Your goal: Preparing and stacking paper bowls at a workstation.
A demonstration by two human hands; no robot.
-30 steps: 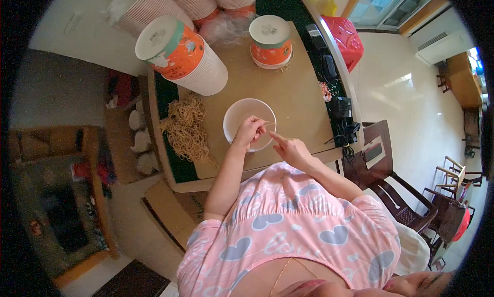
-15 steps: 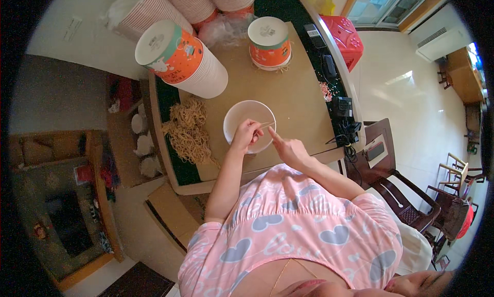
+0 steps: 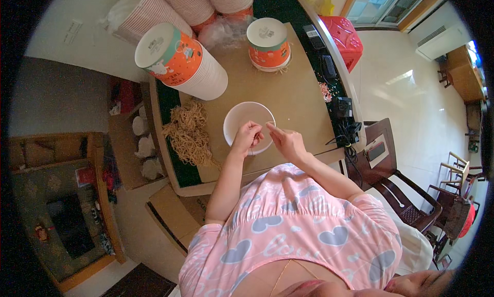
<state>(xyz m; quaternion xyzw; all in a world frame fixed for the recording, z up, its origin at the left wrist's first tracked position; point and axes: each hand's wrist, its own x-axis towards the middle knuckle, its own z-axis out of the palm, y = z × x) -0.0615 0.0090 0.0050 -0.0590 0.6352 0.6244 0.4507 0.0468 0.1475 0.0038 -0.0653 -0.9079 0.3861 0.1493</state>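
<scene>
A white paper bucket [image 3: 235,123] stands mouth up on the table in front of me. My left hand [image 3: 249,137] is closed in a pinch over its mouth, fingers curled round a tan twine strand that barely shows. At the right side of the rim, my right hand [image 3: 288,144] pinches the strand's pale end between thumb and index finger. Left of the bucket lies a loose heap of tan twine [image 3: 188,132]. Behind it leans a tall stack of white buckets [image 3: 203,73] with an orange and green printed band, bottoms up.
A shorter upturned bucket stack [image 3: 267,45] with twine hanging at its rim stands at the back. More bucket stacks [image 3: 180,6] and a clear plastic bag [image 3: 224,32] fill the far left. Black adapters and cables [image 3: 343,117] line the right edge, beside a red stool [image 3: 342,40].
My right hand's extended index finger has bent into a pinch at the rim. The strand that stuck out from my left hand is now mostly hidden between the hands.
</scene>
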